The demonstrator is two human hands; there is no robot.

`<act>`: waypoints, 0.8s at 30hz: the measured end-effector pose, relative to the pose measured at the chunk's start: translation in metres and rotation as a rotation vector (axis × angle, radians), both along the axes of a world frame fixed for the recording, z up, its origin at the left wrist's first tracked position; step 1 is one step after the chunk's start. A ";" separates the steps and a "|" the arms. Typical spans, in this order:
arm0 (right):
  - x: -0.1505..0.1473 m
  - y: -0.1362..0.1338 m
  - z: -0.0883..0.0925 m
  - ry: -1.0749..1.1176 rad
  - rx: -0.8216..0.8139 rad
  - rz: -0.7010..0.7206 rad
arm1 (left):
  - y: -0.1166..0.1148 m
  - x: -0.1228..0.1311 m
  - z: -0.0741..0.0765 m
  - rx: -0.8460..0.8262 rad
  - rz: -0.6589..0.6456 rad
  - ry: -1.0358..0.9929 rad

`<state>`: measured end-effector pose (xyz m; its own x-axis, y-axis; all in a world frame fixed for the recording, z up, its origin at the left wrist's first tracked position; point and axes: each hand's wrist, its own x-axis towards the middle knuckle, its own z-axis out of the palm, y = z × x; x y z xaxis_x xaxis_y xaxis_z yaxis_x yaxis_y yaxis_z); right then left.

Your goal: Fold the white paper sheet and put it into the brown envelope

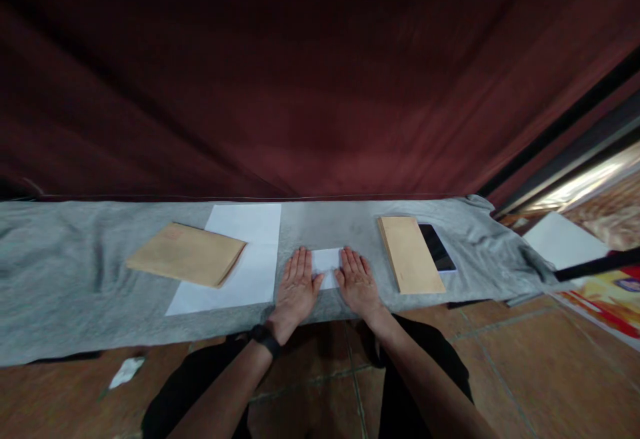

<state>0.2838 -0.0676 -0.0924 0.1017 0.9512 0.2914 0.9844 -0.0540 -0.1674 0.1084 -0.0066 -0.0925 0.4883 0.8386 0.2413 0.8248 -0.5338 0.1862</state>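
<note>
A small folded piece of white paper lies on the grey cloth between my two hands. My left hand rests flat over its left side, with the fingers stretched out and pointing away from me. My right hand presses flat on its right side in the same way. Both thumbs lean inward over the paper. To the left, a stack of brown envelopes lies partly on large white sheets of paper. On the right sits another stack of brown envelopes.
A dark-screened phone lies partly under the right envelopes. Grey cloth covers the narrow bench, with a dark red curtain behind it. A crumpled white scrap is on the tiled floor. A colourful box stands far right.
</note>
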 end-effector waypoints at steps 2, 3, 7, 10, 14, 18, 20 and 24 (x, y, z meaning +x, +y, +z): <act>0.005 -0.001 -0.001 0.007 -0.010 -0.001 | -0.002 -0.002 0.003 -0.004 0.002 0.004; 0.007 -0.002 -0.002 0.009 -0.010 0.001 | -0.003 -0.004 0.005 -0.006 0.000 0.007; 0.014 -0.004 -0.002 0.000 0.001 0.025 | -0.008 -0.008 0.013 -0.019 -0.019 0.038; 0.017 -0.005 -0.002 -0.021 -0.008 0.040 | -0.010 -0.010 0.017 -0.046 -0.024 0.065; 0.022 -0.006 -0.001 -0.054 -0.033 0.055 | -0.012 -0.011 0.021 -0.073 -0.017 0.096; 0.028 -0.005 0.000 -0.077 -0.063 0.080 | -0.014 -0.013 0.022 -0.075 -0.027 0.116; 0.032 -0.005 0.000 -0.090 -0.079 0.091 | -0.015 -0.013 0.022 -0.075 -0.029 0.123; 0.039 -0.006 0.000 -0.107 -0.091 0.104 | -0.015 -0.013 0.021 -0.059 -0.023 0.141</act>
